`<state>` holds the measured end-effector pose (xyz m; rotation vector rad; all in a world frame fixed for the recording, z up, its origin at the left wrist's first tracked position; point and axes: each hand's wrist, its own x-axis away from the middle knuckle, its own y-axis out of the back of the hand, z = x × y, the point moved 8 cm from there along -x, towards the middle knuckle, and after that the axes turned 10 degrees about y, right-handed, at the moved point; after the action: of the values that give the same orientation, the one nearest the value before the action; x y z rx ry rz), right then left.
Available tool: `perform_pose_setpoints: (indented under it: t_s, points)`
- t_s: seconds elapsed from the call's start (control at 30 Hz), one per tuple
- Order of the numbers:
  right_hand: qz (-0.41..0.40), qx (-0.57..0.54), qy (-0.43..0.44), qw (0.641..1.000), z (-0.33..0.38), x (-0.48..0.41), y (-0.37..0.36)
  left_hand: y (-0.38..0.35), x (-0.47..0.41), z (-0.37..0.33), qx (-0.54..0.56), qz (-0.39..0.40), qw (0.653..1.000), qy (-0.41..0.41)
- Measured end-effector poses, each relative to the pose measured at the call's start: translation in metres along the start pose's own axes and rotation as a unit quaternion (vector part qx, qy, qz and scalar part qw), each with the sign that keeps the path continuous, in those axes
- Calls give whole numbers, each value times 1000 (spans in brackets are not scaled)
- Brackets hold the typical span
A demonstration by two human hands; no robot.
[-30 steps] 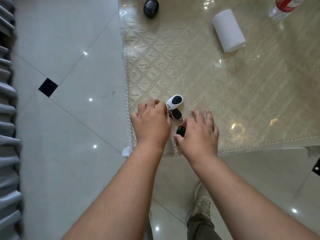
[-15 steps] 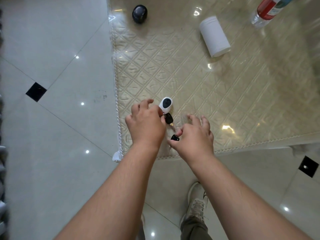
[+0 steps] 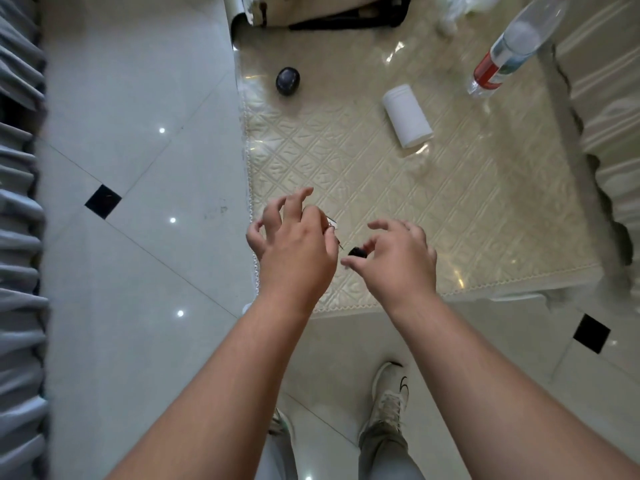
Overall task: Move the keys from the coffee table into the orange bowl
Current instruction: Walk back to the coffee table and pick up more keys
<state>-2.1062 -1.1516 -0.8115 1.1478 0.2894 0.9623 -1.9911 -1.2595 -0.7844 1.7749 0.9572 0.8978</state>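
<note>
My left hand is raised over the near left corner of the coffee table, which has a cream quilted cover. It pinches the keys; only a sliver of metal and white shows past its knuckles. Its other fingers are spread. My right hand is just to the right, with thumb and forefinger closed on a black key head of the same bunch. The white fob is hidden behind my left hand. No orange bowl is in view.
On the table lie a black oval object, a white roll on its side and a plastic water bottle with a red label. A dark strap lies at the far edge. Tiled floor and a grey pleated cover are on the left.
Both hands have lifted off the table with the keys between them. The white fob, visible before, is now hidden behind my left hand. The view has pulled back.
</note>
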Motion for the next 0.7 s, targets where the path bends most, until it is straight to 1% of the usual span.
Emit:
perform_pose_setpoints:
  t_s: [0.1, 0.23, 0.33, 0.43, 0.53, 0.6, 0.67, 0.7]
  points:
    - [-34, 2, 9, 999, 21, 3, 50, 44, 7, -14, 13, 8, 1000, -6]
    - [-81, 17, 32, 996, 58, 22, 134, 126, 24, -40, 18, -2, 1000, -19]
    - [-113, 60, 39, 991, 92, 45, 201, 200, 41, -66, 32, -23, 999, -33]
    - [-149, 57, 46, 986, 119, 69, 268, 276, 58, -91, 58, -57, 996, -42]
    - [-156, 34, 53, 986, 141, 92, 328, 353, 82, -119, 60, -102, 991, -66]
    - [-138, 22, 56, 989, 158, 107, 362, 395, 98, -134, 60, -117, 989, -67]
    - [-119, 31, 85, 989, 177, 126, 392, 435, 117, -144, 70, -131, 987, -61]
    - [-122, 31, 111, 986, 187, 136, 410, 455, 126, -150, 77, -140, 985, -66]
